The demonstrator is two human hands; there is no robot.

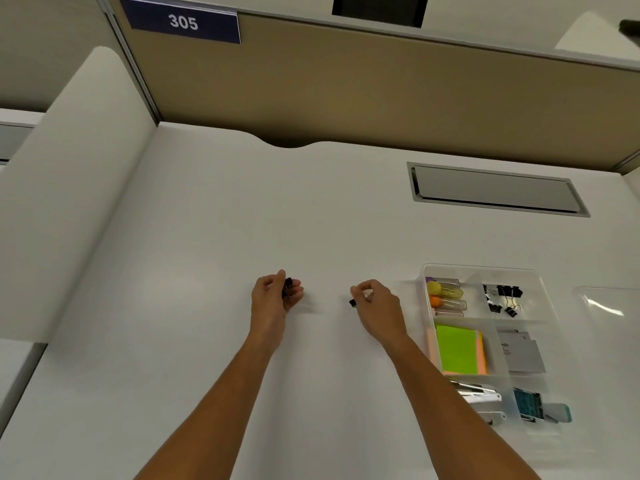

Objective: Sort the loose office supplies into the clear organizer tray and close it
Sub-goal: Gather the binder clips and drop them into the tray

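The clear organizer tray [481, 271] lies open on the white desk at the right. Its compartments hold highlighters [446, 296], black binder clips [504, 299], sticky notes [457, 349], grey cards [523, 353], a stapler [479, 396] and a teal item [540, 407]. My left hand [273, 297] is left of centre, fingers curled round small black binder clips [288, 285]. My right hand [375, 303], just left of the tray, pinches one small black clip [352, 302] at its fingertips. The tray's clear lid [606, 303] lies flat to the right of the tray.
A grey cable hatch [495, 192] is set into the desk behind the tray. A tan partition [346, 91] bearing a "305" sign [183, 22] closes the back; a white divider [69, 188] stands at the left.
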